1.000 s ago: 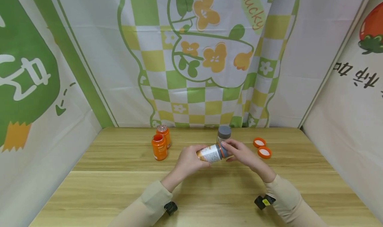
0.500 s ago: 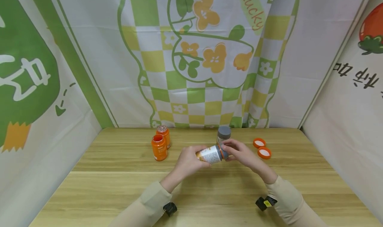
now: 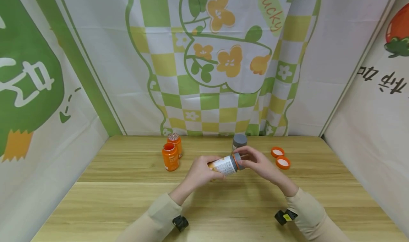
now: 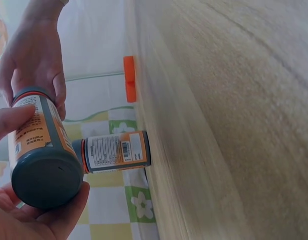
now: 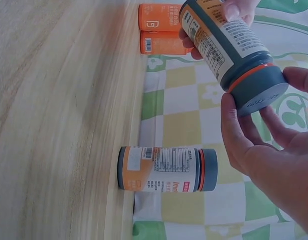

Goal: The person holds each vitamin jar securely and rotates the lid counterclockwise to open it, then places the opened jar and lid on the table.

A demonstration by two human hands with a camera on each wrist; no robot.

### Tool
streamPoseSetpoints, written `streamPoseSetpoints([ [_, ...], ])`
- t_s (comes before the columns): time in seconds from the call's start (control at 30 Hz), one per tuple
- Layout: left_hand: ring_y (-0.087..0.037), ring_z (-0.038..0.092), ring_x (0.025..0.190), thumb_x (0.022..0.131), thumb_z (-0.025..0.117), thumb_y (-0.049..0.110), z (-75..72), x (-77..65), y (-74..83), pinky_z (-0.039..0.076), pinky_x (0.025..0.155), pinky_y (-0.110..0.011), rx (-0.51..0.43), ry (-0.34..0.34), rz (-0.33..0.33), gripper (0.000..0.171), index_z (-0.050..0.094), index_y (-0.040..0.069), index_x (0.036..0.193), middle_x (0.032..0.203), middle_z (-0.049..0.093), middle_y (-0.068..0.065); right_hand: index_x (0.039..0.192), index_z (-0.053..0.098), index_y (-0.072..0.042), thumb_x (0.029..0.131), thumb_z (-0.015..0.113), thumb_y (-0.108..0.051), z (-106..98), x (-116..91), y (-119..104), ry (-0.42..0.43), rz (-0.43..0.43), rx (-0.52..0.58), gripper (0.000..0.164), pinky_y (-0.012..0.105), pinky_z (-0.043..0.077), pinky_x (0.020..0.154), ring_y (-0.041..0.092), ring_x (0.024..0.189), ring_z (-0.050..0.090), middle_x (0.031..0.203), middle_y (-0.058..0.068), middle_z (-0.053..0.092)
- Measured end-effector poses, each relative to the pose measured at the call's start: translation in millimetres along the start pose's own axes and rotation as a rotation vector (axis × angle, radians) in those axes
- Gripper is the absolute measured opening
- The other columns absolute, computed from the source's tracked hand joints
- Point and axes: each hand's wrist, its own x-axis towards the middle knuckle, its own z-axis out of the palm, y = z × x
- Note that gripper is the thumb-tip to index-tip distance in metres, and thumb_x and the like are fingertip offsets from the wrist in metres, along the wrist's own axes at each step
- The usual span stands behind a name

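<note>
**Head view: holding a bottle [image 3: 225, 165] off the table [image 3: 127, 185], one hand at each end**

Holds the bottle below the picture's centre, tilted, with its gray cap [image 5: 258, 90] aimed between 2 and 3 o'clock, likely to bring that end within easy reach of the right hand [image 3: 259, 165]. Wraps the bottle's body in the curled fingers and thumb of the left hand [image 3: 198, 172], presumably to stop any turning. Pinches the gray cap between right thumb and curved fingertips, spread only about as wide as the cap, a hold probably suited to twisting. Cannot tell loose from tight.

Outward from the bottle, at 1 o'clock: a matching bottle [image 5: 163, 169], upright and capped, perhaps parked just beyond the right fingers for easy reach. At 9 o'clock: a near orange jar [image 3: 170, 160] and a far orange jar [image 3: 179, 148], upright, close together, apparently lidless. At 3 o'clock: a near orange lid [image 3: 283, 163] and a far orange lid [image 3: 277, 152], white insides up, seemingly set aside to leave the middle for handwork. At 12 o'clock: a checkered cloth [image 3: 209, 102], hanging behind the table.
</note>
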Motion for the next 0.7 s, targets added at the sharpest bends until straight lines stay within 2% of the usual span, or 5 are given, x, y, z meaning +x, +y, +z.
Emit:
streamPoseSetpoints([
  [0.3, -0.014, 0.058, 0.072, 0.059, 0.084, 0.025, -1.1, 1.1, -2.8, 0.05, 0.058, -0.03, -0.041, -0.021, 0.01, 0.048, 0.072, 0.019, 0.105, 0.088, 0.069, 0.0, 0.126, 0.052, -0.004, 0.091, 0.058, -0.008, -0.5, -1.7, 0.0, 0.009, -0.108, -0.008, 0.036, 0.032, 0.053, 0.081, 0.036, 0.112, 0.053, 0.129, 0.02, 0.052],
  [0.43, -0.015, 0.058, 0.071, 0.06, 0.083, 0.023, -0.9, 0.9, -3.3, 0.049, 0.058, -0.031, -0.054, -0.038, 0.004, 0.045, 0.072, 0.02, 0.104, 0.086, 0.069, 0.001, 0.124, 0.053, -0.005, 0.087, 0.059, -0.004, -0.5, -2.5, -1.3, 0.002, -0.13, 0.0, 0.037, 0.033, 0.053, 0.08, 0.035, 0.11, 0.053, 0.128, 0.022, 0.053],
  [0.7, -0.015, 0.058, 0.072, 0.057, 0.083, 0.026, -1.1, 1.3, -4.6, 0.049, 0.059, -0.031, -0.076, -0.065, -0.012, 0.047, 0.073, 0.02, 0.103, 0.086, 0.069, 0.001, 0.12, 0.054, -0.006, 0.082, 0.06, 0.001, -0.9, -1.4, 0.7, -0.008, -0.165, -0.01, 0.038, 0.037, 0.051, 0.083, 0.027, 0.107, 0.054, 0.122, 0.017, 0.055],
])
